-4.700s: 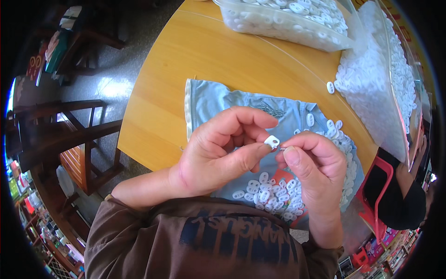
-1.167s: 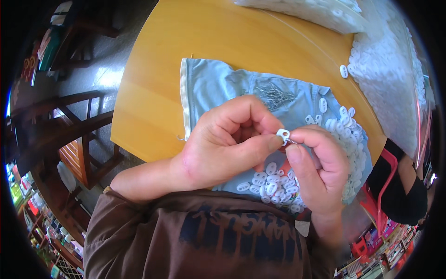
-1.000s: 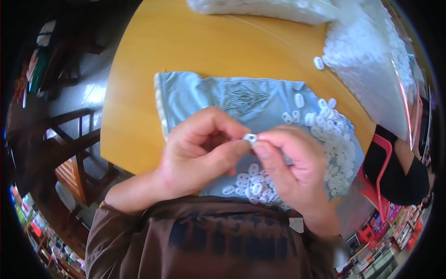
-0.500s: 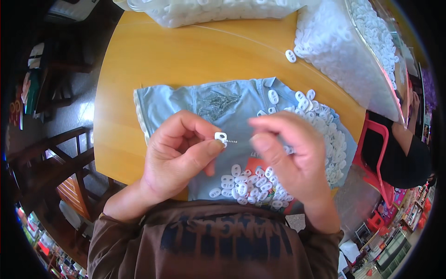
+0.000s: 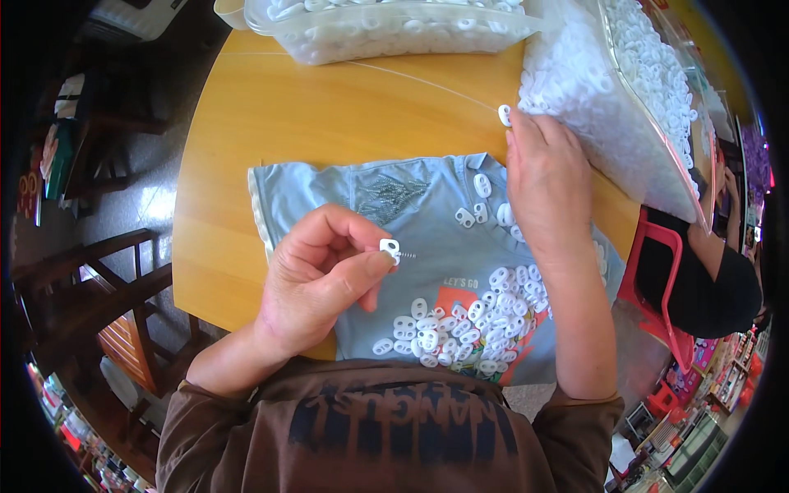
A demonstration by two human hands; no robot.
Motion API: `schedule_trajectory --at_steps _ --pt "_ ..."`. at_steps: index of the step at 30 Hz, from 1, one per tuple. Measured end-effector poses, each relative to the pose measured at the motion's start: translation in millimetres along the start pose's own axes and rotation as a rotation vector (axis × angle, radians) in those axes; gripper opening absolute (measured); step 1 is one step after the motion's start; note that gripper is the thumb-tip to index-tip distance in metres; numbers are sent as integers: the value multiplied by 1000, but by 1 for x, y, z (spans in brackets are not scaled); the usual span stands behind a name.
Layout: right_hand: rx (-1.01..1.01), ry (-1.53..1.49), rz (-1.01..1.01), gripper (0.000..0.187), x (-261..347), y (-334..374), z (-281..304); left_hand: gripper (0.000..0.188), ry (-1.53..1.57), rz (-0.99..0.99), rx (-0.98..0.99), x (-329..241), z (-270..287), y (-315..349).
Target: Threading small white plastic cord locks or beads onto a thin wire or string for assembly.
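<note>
Head view looks down on a round wooden table (image 5: pixel 271 123) with a pale blue cloth (image 5: pixel 329 185) spread across its near side. Left hand (image 5: pixel 316 287) is raised over the cloth, its thumb and forefinger pinched shut on a small white plastic piece (image 5: pixel 389 246) with a thin metal pin (image 5: pixel 406 255) sticking out toward the right. Right hand (image 5: pixel 546 181) lies farther up the table, palm down, fingers together and flat at the edge of a clear bag of white pieces (image 5: pixel 608 107) — whether it grips anything I cannot tell. One loose white piece (image 5: pixel 505 114) sits just at its fingertips.

A heap of the same white pieces (image 5: pixel 468 324) rests on the near part of the cloth, between the two forearms, and a few more (image 5: pixel 481 201) lie scattered just beside the right hand. A small bunch of thin metal pins (image 5: pixel 386 195) lies on the cloth above the left hand. At the far edge of the table stands a clear tub (image 5: pixel 394 29) filled with white pieces — well apart from both hands.
</note>
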State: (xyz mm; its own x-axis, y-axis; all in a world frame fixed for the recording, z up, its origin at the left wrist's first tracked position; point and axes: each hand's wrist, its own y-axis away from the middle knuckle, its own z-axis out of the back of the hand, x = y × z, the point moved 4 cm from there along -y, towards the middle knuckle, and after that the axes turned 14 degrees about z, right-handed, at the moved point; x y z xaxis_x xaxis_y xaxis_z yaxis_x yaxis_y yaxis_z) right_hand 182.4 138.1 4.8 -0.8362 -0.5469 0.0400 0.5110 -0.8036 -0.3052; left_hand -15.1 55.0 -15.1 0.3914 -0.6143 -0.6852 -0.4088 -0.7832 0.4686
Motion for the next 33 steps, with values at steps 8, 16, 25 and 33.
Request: schedule_trajectory --at_steps 8,16,25,33 --pt "-61 -97 19 9 7 -1 -1 11 14 40 -28 -1 -1 3" --pt "-57 -230 -27 12 3 -8 -7 15 38 35 -72 -6 -1 6" --pt "-41 -362 -139 10 6 -7 -7 19 28 34 -49 -6 1 7" --pt "-166 -1183 -418 13 33 21 24 18 57 43 -50 -7 2 8"
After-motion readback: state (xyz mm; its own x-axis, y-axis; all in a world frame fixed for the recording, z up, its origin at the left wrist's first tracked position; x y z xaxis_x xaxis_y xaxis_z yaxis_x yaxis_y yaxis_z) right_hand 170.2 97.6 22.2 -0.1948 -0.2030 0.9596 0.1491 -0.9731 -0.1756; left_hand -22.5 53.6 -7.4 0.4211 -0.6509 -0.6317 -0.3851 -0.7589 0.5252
